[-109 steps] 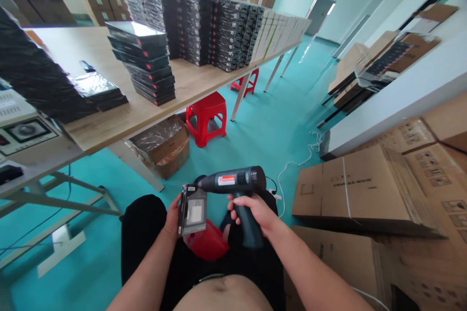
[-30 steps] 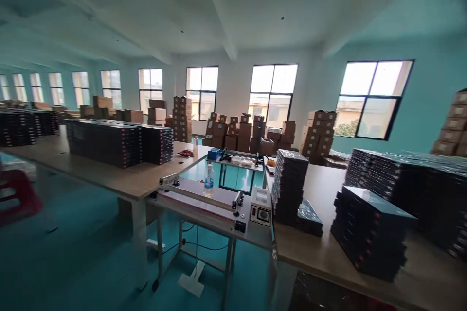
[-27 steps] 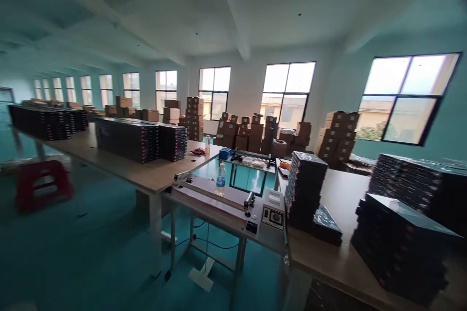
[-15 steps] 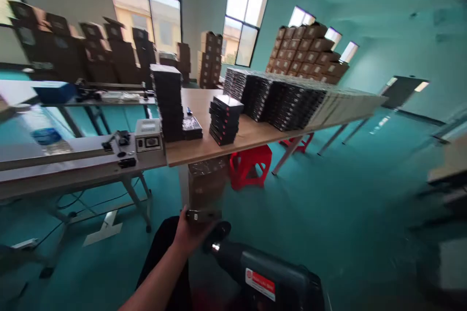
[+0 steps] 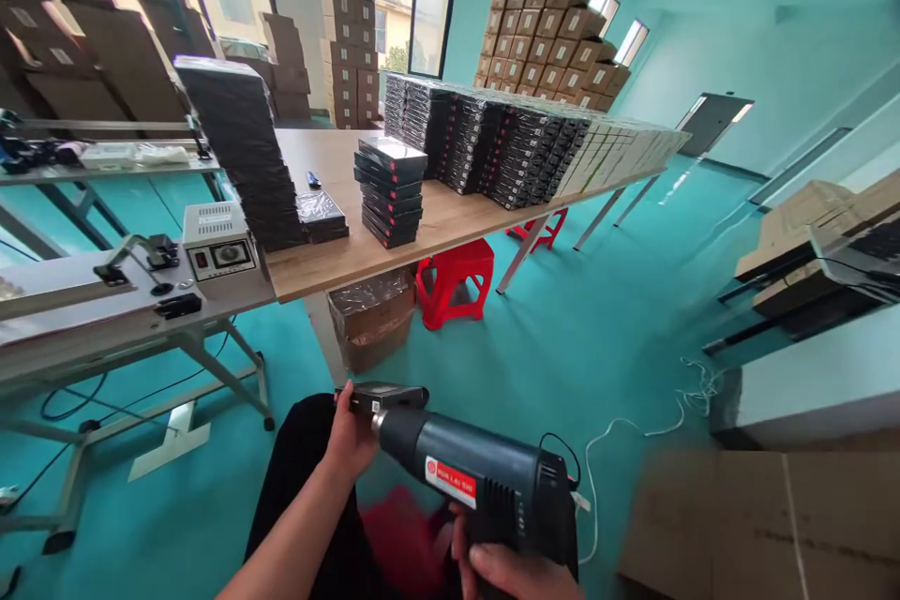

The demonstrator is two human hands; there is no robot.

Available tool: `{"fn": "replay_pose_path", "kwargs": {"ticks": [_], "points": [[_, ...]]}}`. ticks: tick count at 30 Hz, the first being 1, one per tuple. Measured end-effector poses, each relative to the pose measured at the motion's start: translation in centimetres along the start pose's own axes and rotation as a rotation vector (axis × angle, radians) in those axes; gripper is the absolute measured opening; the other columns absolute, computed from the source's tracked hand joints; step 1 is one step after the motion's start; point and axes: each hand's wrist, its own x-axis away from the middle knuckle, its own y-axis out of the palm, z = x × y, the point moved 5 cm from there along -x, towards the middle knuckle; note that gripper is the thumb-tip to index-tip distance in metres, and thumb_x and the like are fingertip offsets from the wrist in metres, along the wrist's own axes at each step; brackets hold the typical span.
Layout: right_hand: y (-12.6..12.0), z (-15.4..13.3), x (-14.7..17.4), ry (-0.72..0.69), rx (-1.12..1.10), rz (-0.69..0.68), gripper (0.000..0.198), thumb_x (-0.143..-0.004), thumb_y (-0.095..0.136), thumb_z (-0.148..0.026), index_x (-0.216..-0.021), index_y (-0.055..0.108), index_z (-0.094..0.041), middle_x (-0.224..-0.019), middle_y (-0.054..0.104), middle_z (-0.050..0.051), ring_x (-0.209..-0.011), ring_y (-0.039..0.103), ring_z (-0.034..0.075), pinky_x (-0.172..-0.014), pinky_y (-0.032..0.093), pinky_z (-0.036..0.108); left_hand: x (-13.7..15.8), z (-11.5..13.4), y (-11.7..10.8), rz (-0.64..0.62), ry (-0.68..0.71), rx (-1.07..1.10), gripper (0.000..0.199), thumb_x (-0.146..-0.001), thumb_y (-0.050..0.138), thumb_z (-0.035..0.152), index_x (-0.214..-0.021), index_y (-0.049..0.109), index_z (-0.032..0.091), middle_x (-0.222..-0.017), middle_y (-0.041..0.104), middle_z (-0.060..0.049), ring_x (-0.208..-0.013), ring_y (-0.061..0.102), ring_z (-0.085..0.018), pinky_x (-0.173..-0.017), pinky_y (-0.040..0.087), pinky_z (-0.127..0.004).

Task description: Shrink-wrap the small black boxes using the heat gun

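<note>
My left hand (image 5: 350, 439) grips a small dark flat box (image 5: 383, 394), seen edge-on above my lap. A dark grey heat gun (image 5: 492, 486) with a red label is held by its handle in my right hand (image 5: 517, 572) at the bottom edge. The gun's nozzle points left at the box, close to it. My legs in black trousers are below, with something red between them.
A long wooden table (image 5: 450, 216) carries stacks of black boxes (image 5: 390, 187). A sealing machine (image 5: 211, 248) stands at its left end. Red stools (image 5: 454, 277) and a wrapped carton (image 5: 372, 314) sit underneath. Cardboard cartons (image 5: 759, 525) lie at right, a white cable (image 5: 633, 431) on the teal floor.
The view swung up across the room, then back down to my lap. Both hands are in view again, with the gun's nozzle nearer the box, which is now turned edge-on.
</note>
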Motion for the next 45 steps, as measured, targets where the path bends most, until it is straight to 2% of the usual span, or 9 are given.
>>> {"fn": "replay_pose_path", "kwargs": {"ticks": [3,5,9,15,24,30,34,39,45], "points": [[-0.7,-0.7,-0.7,-0.087,-0.043,0.124,0.044,-0.073,0.066,-0.045,-0.102,0.064,-0.011,-0.080,0.063,0.009,-0.064,0.056,0.017,-0.058,0.045,0.030,0.2,0.0,-0.5,0.041,0.012,-0.005,0.029,-0.082,0.057,0.041,-0.095,0.057,0.014,-0.095,0.066,-0.012,-0.092,0.063,-0.031,-0.079,0.054,-0.047],[-1.8,-0.5,-0.7,-0.057,-0.039,0.180,0.044,-0.074,0.066,-0.041,-0.106,0.063,-0.012,-0.087,0.064,0.010,-0.066,0.057,0.017,-0.058,0.046,0.029,0.3,0.1,-0.9,0.075,0.018,-0.007,0.033,-0.081,0.059,0.041,-0.099,0.055,0.014,-0.102,0.064,-0.014,-0.098,0.061,-0.033,-0.081,0.053,-0.050],[-3.0,0.5,0.3,-0.011,-0.150,0.129,0.042,-0.075,0.065,-0.037,-0.108,0.062,-0.012,-0.089,0.063,0.010,-0.065,0.057,0.016,-0.054,0.045,0.027,0.2,0.0,-1.4,0.095,0.019,0.038,0.039,-0.080,0.060,0.045,-0.100,0.053,0.014,-0.106,0.061,-0.015,-0.103,0.059,-0.035,-0.083,0.053,-0.051],[-4.1,1.4,1.6,-0.034,-0.311,0.305,0.034,-0.079,0.059,-0.031,-0.106,0.060,-0.011,-0.088,0.063,0.010,-0.064,0.056,0.015,-0.054,0.044,0.026,0.3,-0.9,-1.5,0.103,-0.035,0.053,0.037,-0.079,0.060,0.044,-0.097,0.053,0.012,-0.111,0.058,-0.019,-0.105,0.057,-0.036,-0.083,0.054,-0.050],[-4.0,1.1,1.4,-0.053,-0.346,0.313,0.034,-0.079,0.059,-0.030,-0.106,0.060,-0.011,-0.085,0.062,0.009,-0.064,0.056,0.015,-0.053,0.043,0.025,0.6,-1.3,-1.4,0.092,-0.048,0.027,0.038,-0.079,0.061,0.044,-0.099,0.053,0.012,-0.116,0.057,-0.020,-0.108,0.056,-0.037,-0.083,0.054,-0.050],[-3.8,1.4,1.0,-0.045,-0.311,0.279,0.034,-0.080,0.057,-0.030,-0.107,0.059,-0.010,-0.087,0.063,0.010,-0.064,0.056,0.015,-0.053,0.043,0.025,0.9,-1.1,-1.9,0.105,-0.058,-0.003,0.035,-0.079,0.060,0.041,-0.099,0.056,0.013,-0.108,0.062,-0.017,-0.102,0.060,-0.035,-0.081,0.054,-0.050],[-4.4,1.6,1.2,-0.047,-0.313,0.285,0.032,-0.083,0.054,-0.029,-0.109,0.058,-0.011,-0.088,0.062,0.009,-0.066,0.057,0.015,-0.055,0.044,0.025,1.0,-0.8,-2.3,0.114,-0.044,-0.048,0.030,-0.076,0.060,0.031,-0.102,0.059,0.016,-0.099,0.065,-0.013,-0.088,0.064,-0.032,-0.073,0.055,-0.049],[-5.3,1.7,1.9,-0.042,-0.302,0.279,0.034,-0.081,0.057,-0.030,-0.109,0.059,-0.010,-0.088,0.063,0.010,-0.065,0.057,0.015,-0.053,0.044,0.025,0.6,-0.1,-3.3,0.155,0.010,-0.116,0.026,-0.063,0.053,0.012,-0.088,0.060,0.013,-0.084,0.067,-0.009,-0.080,0.065,-0.028,-0.072,0.056,-0.044],[-5.3,2.1,3.1,0.034,-0.250,0.201,0.035,-0.079,0.058,-0.030,-0.109,0.060,-0.011,-0.089,0.064,0.010,-0.065,0.058,0.015,-0.054,0.045,0.025,0.4,1.1,-4.2,0.218,0.007,-0.188,0.025,-0.051,0.047,0.011,-0.073,0.058,0.010,-0.068,0.062,-0.009,-0.069,0.064,-0.028,-0.068,0.056,-0.047]]}}
